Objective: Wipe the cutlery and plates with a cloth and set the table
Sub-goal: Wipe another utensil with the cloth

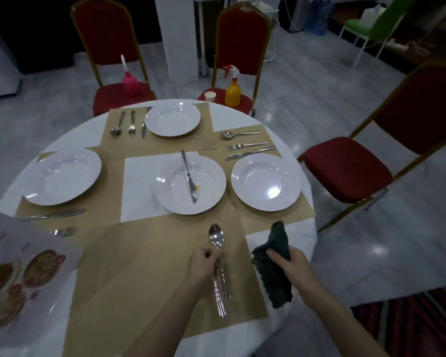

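A round table [289, 130] under a white cloth fills most of the view, its near edge cut off by the bottom of the frame; everything below is placed against the centre plate [175, 186], which sits in the middle of it. Brown paper placemats [139, 266] ring that plate, the nearest one running under both forearms. A white plate [61, 176] lies well to its left, another [265, 181] just to its right, and a fourth [172, 119] beyond it on the far side. A printed sheet with food pictures [18, 274] sits near and far left of it, blurred and cut by the frame edge. The right hand [291, 264], near and right of the centre plate, is clenched around a dark green cloth [276, 274] that hangs crumpled above and below the fist. The left hand [204, 264], directly nearer than the centre plate, pinches the neck of a spoon [216, 238] with its bowl pointing toward the plate; a second handle [224, 282] lies alongside (its head is hidden by the fingers, so what it is cannot be told). A knife [188, 173] rests across the centre plate, its blade smeared, beside a small yellow speck [197, 187].
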Demonstrator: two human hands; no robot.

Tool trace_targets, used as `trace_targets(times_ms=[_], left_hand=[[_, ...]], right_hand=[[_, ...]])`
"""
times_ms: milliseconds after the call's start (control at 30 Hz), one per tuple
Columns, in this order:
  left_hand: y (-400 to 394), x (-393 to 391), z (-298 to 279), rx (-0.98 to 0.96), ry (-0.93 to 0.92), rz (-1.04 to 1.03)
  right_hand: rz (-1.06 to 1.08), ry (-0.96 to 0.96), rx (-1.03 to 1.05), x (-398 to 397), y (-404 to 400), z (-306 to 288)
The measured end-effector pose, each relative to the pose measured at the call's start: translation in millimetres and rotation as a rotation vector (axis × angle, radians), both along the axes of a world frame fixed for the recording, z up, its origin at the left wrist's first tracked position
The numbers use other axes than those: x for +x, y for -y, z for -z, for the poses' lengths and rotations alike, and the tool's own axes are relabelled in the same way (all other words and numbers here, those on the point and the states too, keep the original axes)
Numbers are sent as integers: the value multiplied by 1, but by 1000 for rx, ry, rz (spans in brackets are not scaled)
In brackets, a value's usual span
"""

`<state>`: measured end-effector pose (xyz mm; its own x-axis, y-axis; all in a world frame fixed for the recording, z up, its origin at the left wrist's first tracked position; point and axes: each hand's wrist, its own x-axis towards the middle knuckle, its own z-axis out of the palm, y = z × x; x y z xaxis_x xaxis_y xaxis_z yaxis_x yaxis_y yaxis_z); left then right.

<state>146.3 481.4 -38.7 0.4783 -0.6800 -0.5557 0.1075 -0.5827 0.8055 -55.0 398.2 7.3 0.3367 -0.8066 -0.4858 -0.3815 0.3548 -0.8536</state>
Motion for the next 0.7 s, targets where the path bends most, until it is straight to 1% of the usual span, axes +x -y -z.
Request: trace_targets(times_ms=[133,267,367,533,600,700], left_hand=[[1,-39,16,58,-42,99],[5,-47,24,64,1,62],[3,-44,28,87,79,45],[5,-35,23,106,229,93],[8,-23,13,85,225,62],[7,1,2,52,190,-1]], right_hand=[[124,29,92,-16,-8,12],[171,27,121,-15,-20,20],[142,23,117,-8,-25,24],[23,40,73,8,-26,26],[-36,28,47,15,-24,27],[-60,55,59,32,-21,28]])
